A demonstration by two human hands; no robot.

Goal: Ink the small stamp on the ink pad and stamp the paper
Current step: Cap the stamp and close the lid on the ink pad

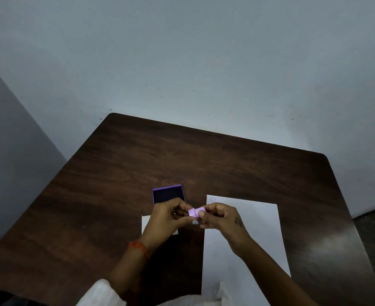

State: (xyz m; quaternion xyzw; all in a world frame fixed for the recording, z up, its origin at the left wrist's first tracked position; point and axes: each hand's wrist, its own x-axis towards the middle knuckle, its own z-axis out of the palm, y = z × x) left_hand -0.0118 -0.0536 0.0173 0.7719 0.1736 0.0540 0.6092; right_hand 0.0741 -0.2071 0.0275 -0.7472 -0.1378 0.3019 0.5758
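A small lilac stamp (194, 212) is held above the table between both hands. My left hand (167, 219) pinches its left end and my right hand (220, 218) pinches its right end. Just beyond my left hand lies the open purple ink pad (168, 193) with a dark inked surface. A white sheet of paper (248, 239) lies on the table under and to the right of my right hand, with a faint mark (213, 199) near its top left corner.
The dark wooden table (115, 184) stands against a pale wall. A small white piece, perhaps the pad's lid (145, 224), lies mostly hidden under my left hand. White cloth (223, 292) shows at the bottom edge.
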